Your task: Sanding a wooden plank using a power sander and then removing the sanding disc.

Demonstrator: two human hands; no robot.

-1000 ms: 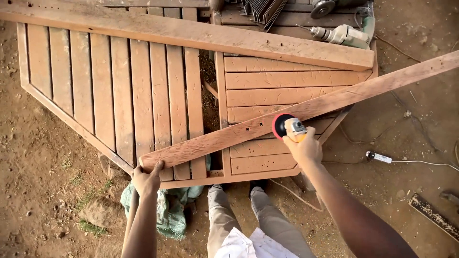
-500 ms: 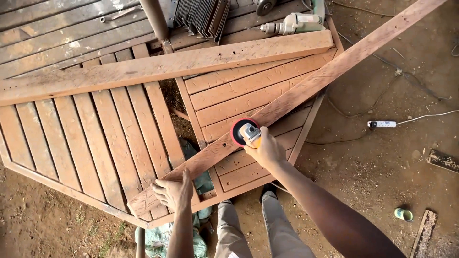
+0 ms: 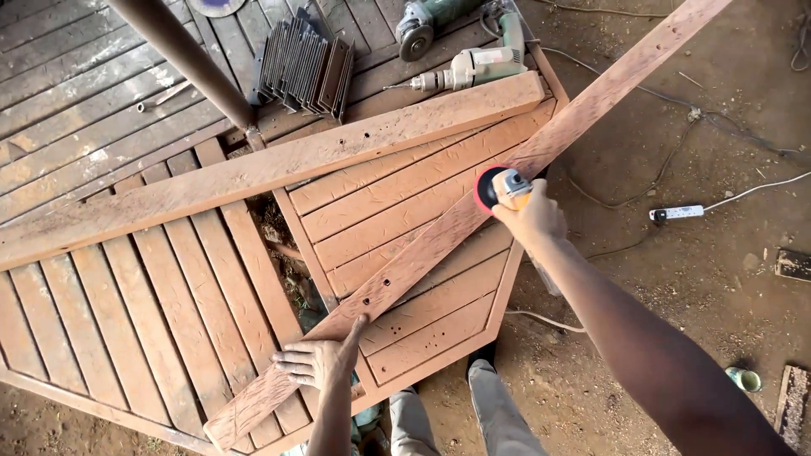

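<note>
Pressed flat, the left hand [image 3: 319, 361] pins the near end of the long plank [image 3: 473, 215] lying slantwise on the wooden panel [image 3: 152, 295], so it stays steady while the right hand [image 3: 534, 221] grips the sander [image 3: 498, 187] on it.

The person is working with both forearms bare, wearing no sleeves, gloves, rings or watch near the left hand [image 3: 317, 363] or right hand [image 3: 532, 221]. Below the hands, light grey-beige trousers [image 3: 498, 418] are covering the legs, and a dark shoe [image 3: 481, 353] is showing.
</note>
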